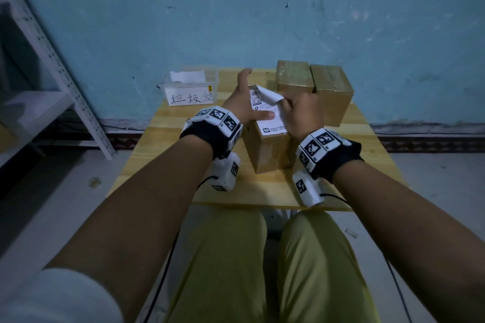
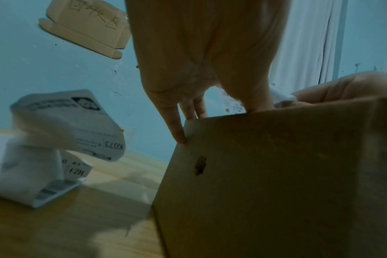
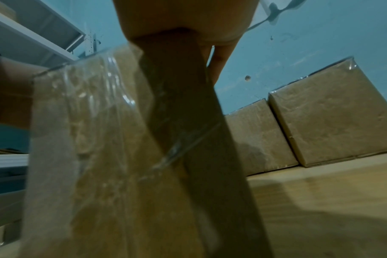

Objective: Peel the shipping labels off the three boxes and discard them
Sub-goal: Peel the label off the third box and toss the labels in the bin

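Nearest, on the wooden table (image 1: pixel 341 186), stands the front box (image 1: pixel 267 149) with its shipping label (image 1: pixel 265 105) half lifted. Holding it steady is the left hand (image 1: pixel 242 105) — thumb flat on the label, fingers over the far edge — while the right hand (image 1: pixel 301 113) pinches the curled-up corner. Two bare boxes (image 1: pixel 315 84) wait behind; a clear bin (image 1: pixel 191 92) holds peeled labels (image 2: pixel 62 139).

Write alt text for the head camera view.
A right hand peels a white shipping label off a cardboard box steadied by the left hand. Two more boxes and a plastic bin sit behind.
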